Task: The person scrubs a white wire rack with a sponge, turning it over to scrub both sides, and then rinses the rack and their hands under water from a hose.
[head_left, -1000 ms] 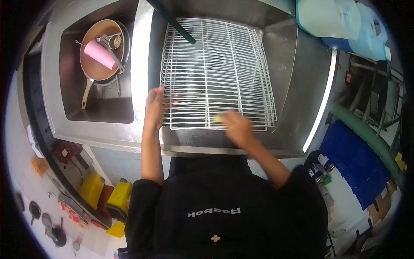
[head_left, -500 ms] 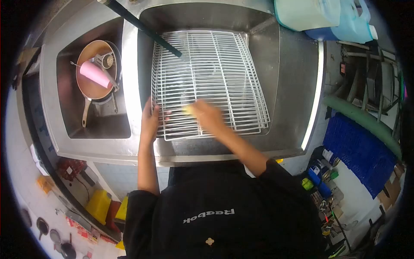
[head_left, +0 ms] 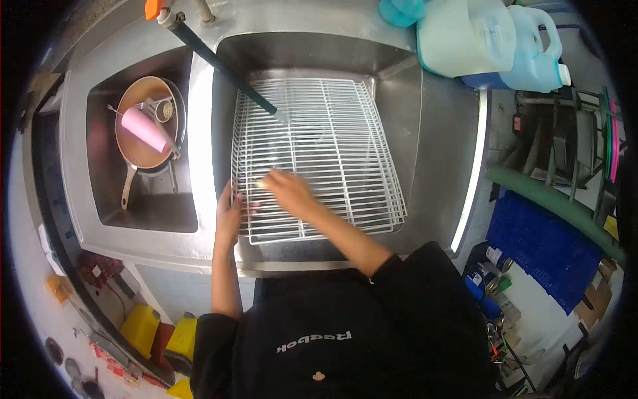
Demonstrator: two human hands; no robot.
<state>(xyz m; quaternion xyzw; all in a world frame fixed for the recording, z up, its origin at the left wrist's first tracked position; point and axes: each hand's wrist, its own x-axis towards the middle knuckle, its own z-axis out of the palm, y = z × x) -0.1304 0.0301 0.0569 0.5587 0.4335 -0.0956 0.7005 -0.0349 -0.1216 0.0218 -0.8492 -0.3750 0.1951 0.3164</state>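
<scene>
rack [head_left: 341, 174] | below right hand [head_left: 287, 191] (clutching pale pad [head_left: 260, 184]) | left hand [head_left: 229, 218] clamped on edge

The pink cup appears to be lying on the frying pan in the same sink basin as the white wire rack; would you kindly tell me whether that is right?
Not quite: the basin is wrong. The head view shows the pink cup lying on the frying pan in the left basin, separate from the white wire rack's.

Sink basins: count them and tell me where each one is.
2: the smaller basin on the left, holding the pan and pink cup, and the larger basin on the right, holding the wire rack.
</scene>
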